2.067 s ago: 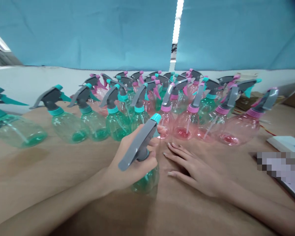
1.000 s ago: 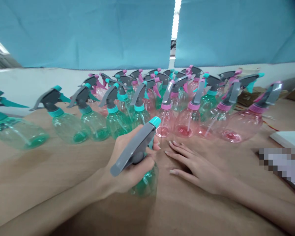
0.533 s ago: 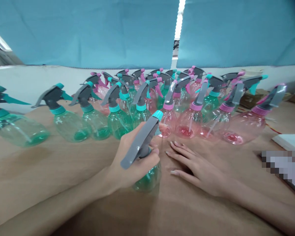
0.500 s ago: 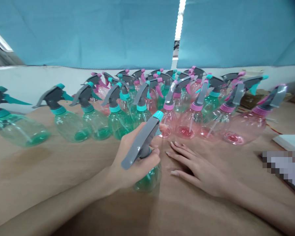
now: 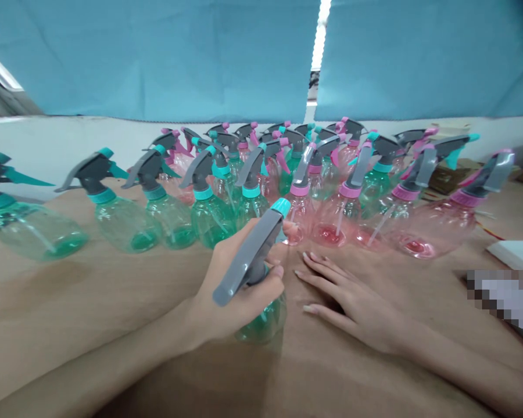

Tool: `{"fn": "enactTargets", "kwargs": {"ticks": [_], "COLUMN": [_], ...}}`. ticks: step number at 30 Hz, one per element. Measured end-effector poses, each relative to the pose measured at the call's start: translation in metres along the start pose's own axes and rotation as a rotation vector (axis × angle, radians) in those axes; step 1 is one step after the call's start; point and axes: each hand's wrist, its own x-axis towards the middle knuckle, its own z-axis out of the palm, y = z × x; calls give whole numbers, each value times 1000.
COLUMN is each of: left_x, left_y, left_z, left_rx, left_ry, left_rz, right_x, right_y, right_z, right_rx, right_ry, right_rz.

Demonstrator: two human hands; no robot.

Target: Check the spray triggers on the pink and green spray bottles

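Note:
My left hand point(image 5: 226, 284) is closed around the neck and trigger of a green spray bottle point(image 5: 261, 322) with a grey head and a turquoise nozzle. The nozzle points away from me, and the fingers hide the collar and most of the trigger. The bottle stands upright at the near middle of the wooden table point(image 5: 340, 377). To its right, my right hand point(image 5: 353, 296) rests palm down on the tabletop, fingers spread and holding nothing. Just beyond the hands is a front row of bottles, among them a clear green one point(image 5: 213, 215) and a pink one point(image 5: 335, 217).
Several more green and pink spray bottles crowd the rows behind, up to a white wall point(image 5: 70, 145) under a blue curtain point(image 5: 178, 58). At the right edge lie a white object point(image 5: 512, 255) and a blurred-out flat item point(image 5: 505, 302). A cardboard box point(image 5: 447, 174) sits back right.
Almost nothing differs. The view shifts very slightly; my left hand keeps its hold on the spray bottle and my right hand stays flat on the table.

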Motion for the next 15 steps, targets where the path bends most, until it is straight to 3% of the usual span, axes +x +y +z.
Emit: {"fn": "enactTargets", "kwargs": {"ticks": [15], "left_x": [-1], "left_y": [-4], "left_z": [0], "left_rx": [18], "left_ry": [3], "left_rz": [17], "right_x": [-1], "right_y": [0], "right_z": [0], "right_rx": [39], "right_ry": [28], "right_rz": [-12]}}
